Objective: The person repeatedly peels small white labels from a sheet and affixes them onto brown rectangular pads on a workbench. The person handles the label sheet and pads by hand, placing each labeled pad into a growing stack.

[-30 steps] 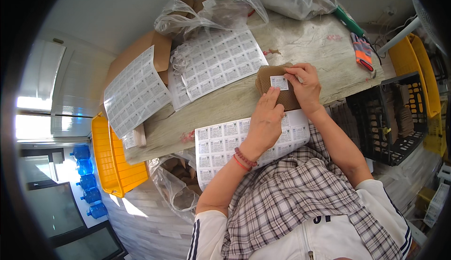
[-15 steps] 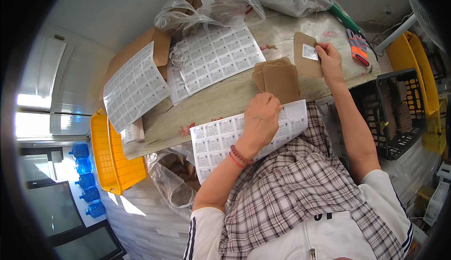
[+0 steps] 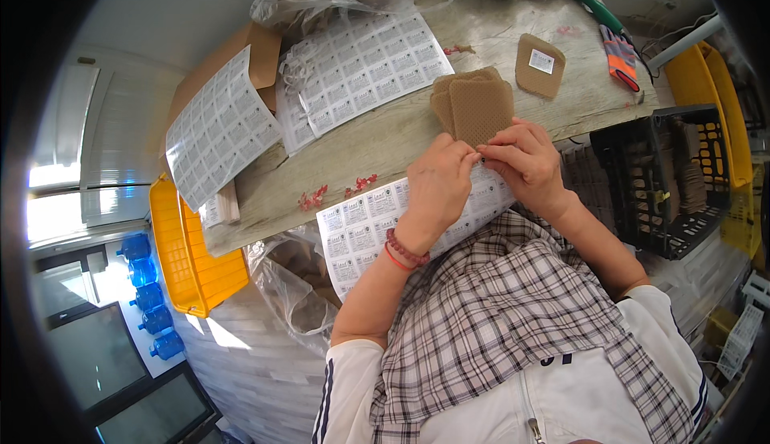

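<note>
At the centre of the frame, the fingertips of both hands meet at the upper edge of a white paper sheet printed with rows of small square labels. The left hand pinches that edge between thumb and curled fingers. The right hand has its thumb and index finger drawn together beside it, the other fingers bent; what lies between these 2 fingertips is too small to tell. Both wrists turn inward, the left forearm slanting up rightward, the right up leftward. A dark red beaded bracelet circles the left wrist.

Just above the fingers sits a stack of brown, dotted, rounded pads on a pale wood-grain table. 1 brown rounded pad bearing a white label lies apart at upper right, near a grey-and-orange glove. A black perforated plastic crate stands at right.
</note>
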`<state>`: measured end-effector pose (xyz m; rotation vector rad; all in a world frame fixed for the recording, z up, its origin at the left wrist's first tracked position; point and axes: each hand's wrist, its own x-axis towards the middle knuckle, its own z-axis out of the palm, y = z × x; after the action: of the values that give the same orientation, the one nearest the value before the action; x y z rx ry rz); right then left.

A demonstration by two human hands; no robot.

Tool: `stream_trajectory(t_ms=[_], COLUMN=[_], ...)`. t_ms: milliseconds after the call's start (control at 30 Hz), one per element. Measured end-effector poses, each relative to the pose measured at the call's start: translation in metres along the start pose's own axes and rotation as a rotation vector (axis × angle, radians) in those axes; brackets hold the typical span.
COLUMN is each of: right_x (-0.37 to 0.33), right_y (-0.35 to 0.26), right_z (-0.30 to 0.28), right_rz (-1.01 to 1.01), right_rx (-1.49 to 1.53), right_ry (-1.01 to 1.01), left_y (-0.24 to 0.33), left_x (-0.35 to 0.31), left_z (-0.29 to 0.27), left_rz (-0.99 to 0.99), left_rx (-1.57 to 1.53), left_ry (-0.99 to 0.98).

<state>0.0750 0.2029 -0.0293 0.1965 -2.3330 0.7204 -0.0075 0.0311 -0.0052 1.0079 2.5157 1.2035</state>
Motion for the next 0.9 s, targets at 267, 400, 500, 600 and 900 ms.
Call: stream_trajectory(t_ms=[267,400,500,600,900], right_x=[-0.013,-0.017,-0.021,-0.023,-0.029], right_y=[-0.007,-0.008,-0.007,-0.007,-0.015], right_z=[0.006,0.006,0.005,0.004,0.0], right_rz=[-0.008,-0.035,-0.038,-0.057,0.192], right_rx=[-0.078,-0.124,-0.123,-0.147,0.07], right_ry=[0.036,0.03,0.027,0.013,-0.016], left_y=[-0.011,-0.014,-0.013,-0.014,-0.015], left_x=[-0.001,-0.002,-0.002,-0.002,-0.003], left_z=[0.005,0.007,0.008,0.01,0.011], left_rz=[-0.072,-0.077,-0.072,-0.073,-0.097], left_rx=[-0.087,-0.117,-0.113,-0.108,-0.166], left_ry=[-0.034,-0.045,-0.043,-0.049,-0.087])
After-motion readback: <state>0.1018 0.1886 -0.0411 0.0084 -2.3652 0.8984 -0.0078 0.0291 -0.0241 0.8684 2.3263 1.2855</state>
